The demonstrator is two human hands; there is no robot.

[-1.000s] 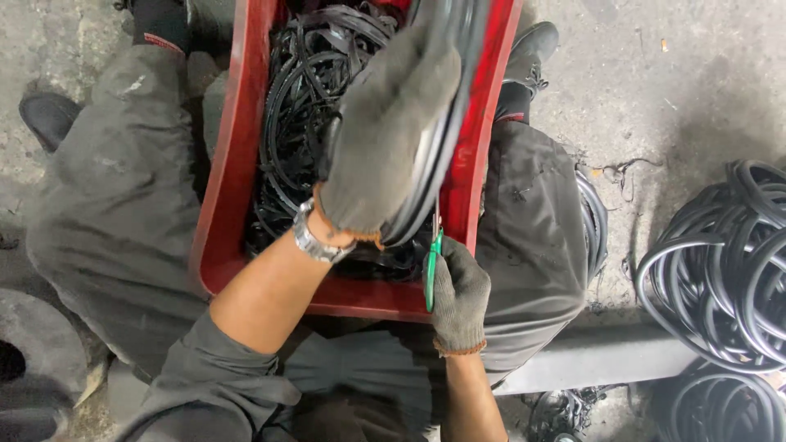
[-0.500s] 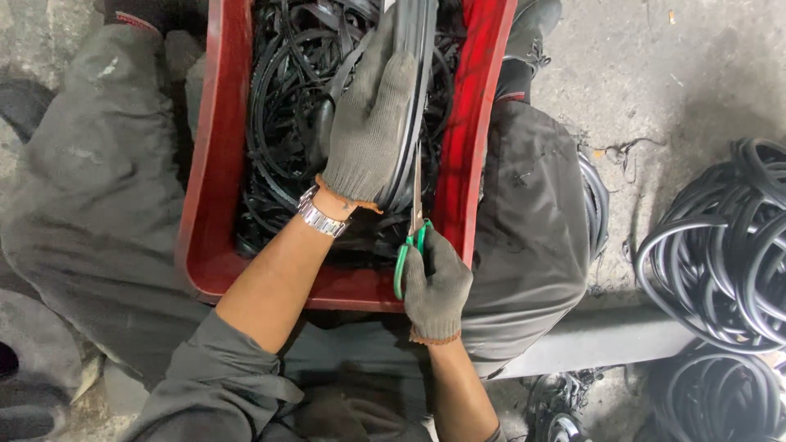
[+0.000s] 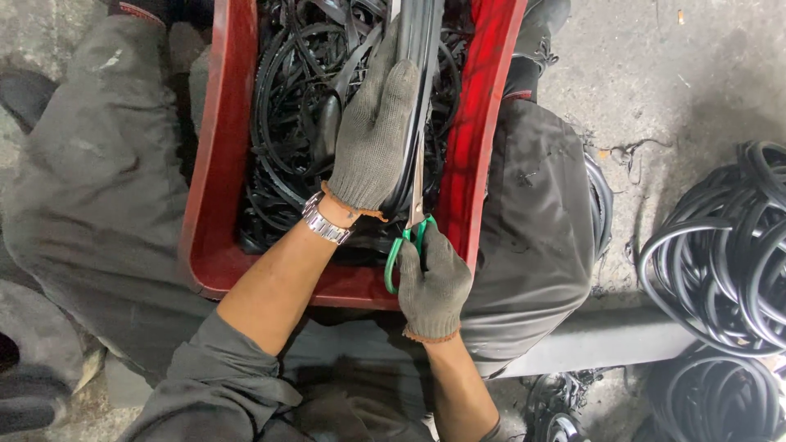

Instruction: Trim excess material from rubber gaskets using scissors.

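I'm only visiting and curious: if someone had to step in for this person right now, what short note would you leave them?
Left hand, in a grey knit glove: grips a black rubber ring held upright over the red plastic crate.
Right hand, gloved: holds green-handled scissors, blades up against the ring's edge.
Crate sits between the knees, full of black rubber trimmings.
Black rubber rings are piled on the floor at right.
Done: cut under way. Left: apparently finishing this ring's edge; how far along, I cannot tell.

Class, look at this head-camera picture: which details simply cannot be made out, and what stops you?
- Head view: the black rubber ring is cut off by the top edge.
- The green-handled scissors have blades hidden behind the gloved left hand and the ring.
- The gloved right hand covers part of the handles.
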